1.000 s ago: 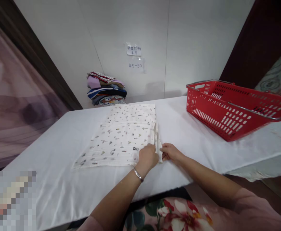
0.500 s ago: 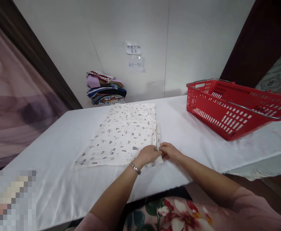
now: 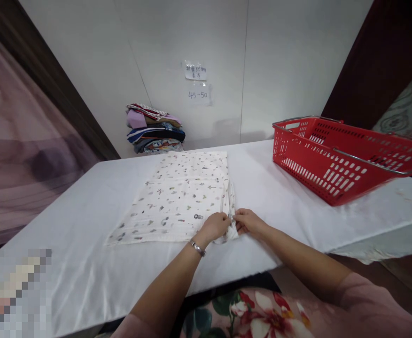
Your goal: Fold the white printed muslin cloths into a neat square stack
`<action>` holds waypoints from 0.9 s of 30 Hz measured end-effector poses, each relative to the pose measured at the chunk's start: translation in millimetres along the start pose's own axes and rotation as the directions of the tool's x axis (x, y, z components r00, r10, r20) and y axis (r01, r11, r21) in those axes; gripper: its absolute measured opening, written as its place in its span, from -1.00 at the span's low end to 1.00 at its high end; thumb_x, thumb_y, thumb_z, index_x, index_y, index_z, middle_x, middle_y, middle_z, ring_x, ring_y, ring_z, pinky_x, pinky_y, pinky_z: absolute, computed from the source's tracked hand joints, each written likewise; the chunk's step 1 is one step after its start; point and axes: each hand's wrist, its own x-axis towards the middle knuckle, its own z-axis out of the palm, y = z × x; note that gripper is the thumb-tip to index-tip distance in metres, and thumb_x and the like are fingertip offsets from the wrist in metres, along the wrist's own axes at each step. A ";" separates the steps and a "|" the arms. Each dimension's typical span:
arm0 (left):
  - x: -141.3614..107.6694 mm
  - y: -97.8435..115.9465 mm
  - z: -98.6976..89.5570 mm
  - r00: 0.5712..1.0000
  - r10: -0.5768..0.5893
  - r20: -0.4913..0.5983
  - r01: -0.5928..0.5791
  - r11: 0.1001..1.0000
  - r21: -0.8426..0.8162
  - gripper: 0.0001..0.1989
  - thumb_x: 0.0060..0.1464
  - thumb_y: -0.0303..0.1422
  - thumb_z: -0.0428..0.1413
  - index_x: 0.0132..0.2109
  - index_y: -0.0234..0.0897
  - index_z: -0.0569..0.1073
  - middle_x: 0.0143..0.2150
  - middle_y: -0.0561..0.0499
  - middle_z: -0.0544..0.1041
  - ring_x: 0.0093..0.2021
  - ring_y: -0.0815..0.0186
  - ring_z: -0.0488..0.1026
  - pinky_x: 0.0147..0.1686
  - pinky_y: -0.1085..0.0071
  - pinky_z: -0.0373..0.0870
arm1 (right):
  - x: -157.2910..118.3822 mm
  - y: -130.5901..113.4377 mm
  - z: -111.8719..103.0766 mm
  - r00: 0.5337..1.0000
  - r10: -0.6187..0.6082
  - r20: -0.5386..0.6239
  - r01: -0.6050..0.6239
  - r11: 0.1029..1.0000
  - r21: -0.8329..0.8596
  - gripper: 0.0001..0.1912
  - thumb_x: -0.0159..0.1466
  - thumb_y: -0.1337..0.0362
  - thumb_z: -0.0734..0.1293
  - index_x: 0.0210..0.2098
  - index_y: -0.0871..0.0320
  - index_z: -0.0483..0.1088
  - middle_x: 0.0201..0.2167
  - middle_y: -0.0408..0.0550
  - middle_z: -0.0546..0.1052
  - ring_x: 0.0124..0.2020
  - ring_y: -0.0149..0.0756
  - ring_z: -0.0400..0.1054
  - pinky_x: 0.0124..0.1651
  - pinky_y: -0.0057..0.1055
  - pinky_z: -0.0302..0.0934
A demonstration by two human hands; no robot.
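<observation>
A white cloth with small printed figures (image 3: 177, 197) lies folded on the white-covered table, its right edge in loose, uneven layers. At that edge's near corner, my left hand (image 3: 215, 226) pinches the fabric, with a silver bracelet on the wrist. My right hand (image 3: 250, 221) grips the outer layers of the same corner between thumb and fingers, just right of the left hand. A small flap of cloth hangs out below the two hands. The fingertips are partly hidden by the folds.
A red plastic basket (image 3: 311, 164) with metal handles stands on the right of the white tablecloth (image 3: 82, 263). Several folded fabrics form a stack (image 3: 155, 131) at the table's far edge by the wall. Two handwritten paper signs (image 3: 196, 72) are taped above.
My left hand has shifted slightly left, opening a small gap between the two hands. The right hand stays nearly in place, and the cloth's corner folds have changed a little.
</observation>
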 end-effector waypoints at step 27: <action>-15.5 17.5 16.6 0.959 0.181 -0.218 -0.087 0.920 0.381 -0.80 0.14 -0.35 -0.10 -0.27 -0.25 0.40 -0.22 -0.02 0.43 -0.23 0.31 0.41 -0.30 0.42 0.27 | 0.3 3.5 0.0 0.999 -0.033 -0.033 0.032 0.999 -0.034 -0.97 0.06 0.38 0.23 -0.46 0.16 0.23 -0.68 -0.18 0.42 -0.64 -0.40 0.34 -0.59 -0.50 0.25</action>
